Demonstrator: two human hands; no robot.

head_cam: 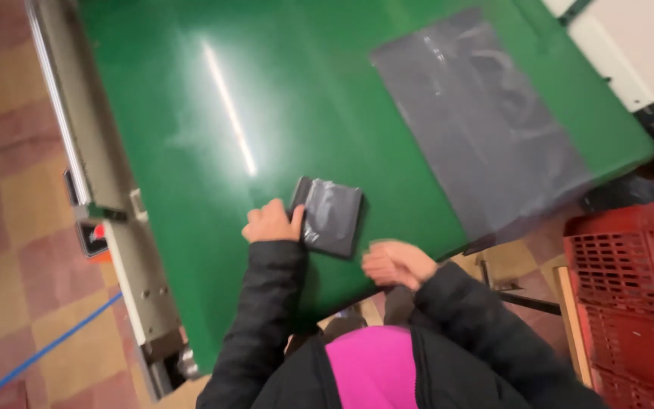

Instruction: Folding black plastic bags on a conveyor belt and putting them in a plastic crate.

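Note:
A small dark square packet in clear plastic wrap (331, 216) lies on the green table top (213, 227) near its front edge. My left hand (272, 222) rests on the table and its thumb and fingers grip the packet's left edge. My right hand (395, 263) is curled into a loose fist just right of the packet, at the table's edge, holding nothing that I can see. Both arms wear black padded sleeves.
A large grey plastic sheet (486, 121) lies flat on the right part of the table. A red plastic crate (630, 295) stands on the floor at the right. The table's metal frame (100, 174) runs along the left, above a tiled floor with a blue line (39, 352).

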